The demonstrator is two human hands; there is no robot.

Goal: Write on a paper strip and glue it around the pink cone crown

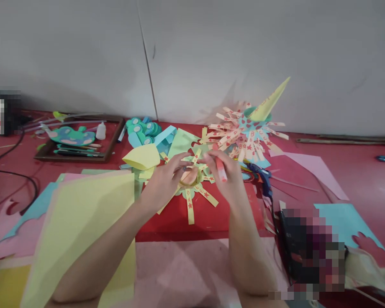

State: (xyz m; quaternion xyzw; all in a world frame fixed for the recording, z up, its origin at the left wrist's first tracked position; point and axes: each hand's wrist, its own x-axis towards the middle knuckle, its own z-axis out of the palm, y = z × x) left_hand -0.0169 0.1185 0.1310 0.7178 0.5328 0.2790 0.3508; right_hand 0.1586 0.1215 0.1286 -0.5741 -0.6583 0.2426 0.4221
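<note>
A round paper craft [189, 192] with yellow strips spreading from it lies on a red board [167, 224] in front of me. Red letters and stars mark the strips. My left hand [167, 179] is at its left side, fingers bent and closed on the craft near its raised middle ring. On the opposite side, my right hand [229, 177] is closed around a red marker [221, 167], which points down along the palm. The right fingertips reach toward an upright strip at the back of the craft; whether they touch it is hidden.
A finished-looking paper piece with a yellow cone [272, 100] stands behind on the right. A brown tray [111, 147] holds pens and a small white bottle [101, 131]. Yellow sheets [93, 209] lie left, a glue gun [259, 173] and a blue sheet [343, 220] right.
</note>
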